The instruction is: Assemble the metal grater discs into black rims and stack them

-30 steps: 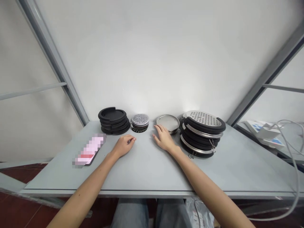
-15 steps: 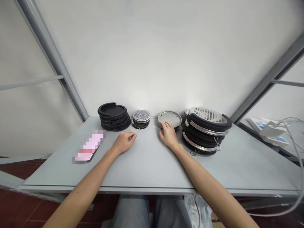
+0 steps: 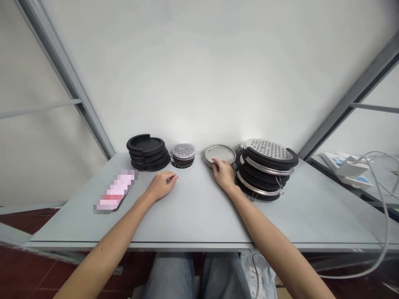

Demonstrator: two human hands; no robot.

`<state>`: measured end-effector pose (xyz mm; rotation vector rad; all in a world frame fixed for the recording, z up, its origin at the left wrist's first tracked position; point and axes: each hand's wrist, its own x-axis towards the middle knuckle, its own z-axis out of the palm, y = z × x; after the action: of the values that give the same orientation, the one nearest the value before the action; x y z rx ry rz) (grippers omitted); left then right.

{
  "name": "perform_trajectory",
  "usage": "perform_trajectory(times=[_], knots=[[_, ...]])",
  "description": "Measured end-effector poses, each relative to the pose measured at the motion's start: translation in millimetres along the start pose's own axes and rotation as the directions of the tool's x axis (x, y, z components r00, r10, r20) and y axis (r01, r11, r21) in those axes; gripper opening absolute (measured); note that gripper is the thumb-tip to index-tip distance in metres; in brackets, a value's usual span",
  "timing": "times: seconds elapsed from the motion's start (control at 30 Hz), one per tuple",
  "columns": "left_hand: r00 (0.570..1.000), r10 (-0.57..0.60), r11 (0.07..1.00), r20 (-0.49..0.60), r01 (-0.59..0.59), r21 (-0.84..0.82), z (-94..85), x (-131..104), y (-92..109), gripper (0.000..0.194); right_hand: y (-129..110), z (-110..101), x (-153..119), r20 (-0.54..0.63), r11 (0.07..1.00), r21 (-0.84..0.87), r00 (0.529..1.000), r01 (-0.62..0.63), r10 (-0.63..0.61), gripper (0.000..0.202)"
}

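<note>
My left hand point(image 3: 161, 185) rests on the table with fingers curled; whether anything small is in them is hidden. Behind it stand a stack of black round holders point(image 3: 146, 153) and a short stack of perforated metal discs point(image 3: 183, 155). My right hand point(image 3: 223, 173) is at the front edge of a stack of shallow metal lids point(image 3: 220, 153), thumb and fingers apart, the fingertips over the rim. Just right of that hand is a tall stack of black rings and metal rims point(image 3: 264, 170), topped by a perforated plate point(image 3: 268, 148).
A phone with a blurred screen point(image 3: 116, 191) lies at the left of the grey table point(image 3: 193, 220). Metal frame posts flank the table. At the far right are a white device point(image 3: 352, 167) and a loose white cable point(image 3: 386, 224).
My right hand has shifted slightly at the lids' front edge, its fingers more bent and raised. The whole view has shifted a little; my left hand keeps its pose.
</note>
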<state>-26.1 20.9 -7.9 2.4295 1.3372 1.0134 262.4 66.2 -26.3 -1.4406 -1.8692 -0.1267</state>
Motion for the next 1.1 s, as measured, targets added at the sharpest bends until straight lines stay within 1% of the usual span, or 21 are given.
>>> perform_trajectory(times=[0.17,0.4,0.67,0.83,0.93,1.03,1.1], knots=[[1.000,-0.004,1.000,-0.008,0.004,-0.003,-0.2,-0.2,-1.2,0.029,0.8,1.1,0.0,0.000,1.000,-0.024,1.000,0.007,-0.007,0.029],[1.000,-0.007,1.000,0.011,0.007,0.002,0.1,-0.9,-0.3,0.029,0.8,1.1,0.1,-0.027,0.999,0.038,1.000,-0.015,0.016,0.028],[0.999,0.002,1.000,0.034,-0.001,-0.012,1.0,-1.7,0.4,0.026,5.0,3.3,0.6,-0.020,0.997,0.052,0.999,0.049,-0.048,0.030],[1.000,-0.008,1.000,0.026,0.008,-0.003,0.0,-1.6,1.0,0.027,4.2,3.0,0.6,-0.032,0.996,0.066,0.998,0.062,-0.060,0.030],[1.000,-0.012,1.000,0.019,0.012,0.000,-0.5,-1.2,0.9,0.027,1.2,1.8,0.1,-0.037,0.998,0.028,0.998,0.058,-0.057,0.030],[1.000,-0.003,1.000,0.003,0.003,0.005,-1.3,-0.6,0.6,0.026,-1.3,-0.1,-1.2,-0.073,0.998,-0.064,0.997,0.016,-0.020,0.030],[1.000,0.006,1.000,-0.002,-0.006,0.008,-2.0,-0.4,0.6,0.026,-1.9,-1.5,-2.3,-0.071,0.995,-0.095,0.997,-0.005,-0.002,0.028]])
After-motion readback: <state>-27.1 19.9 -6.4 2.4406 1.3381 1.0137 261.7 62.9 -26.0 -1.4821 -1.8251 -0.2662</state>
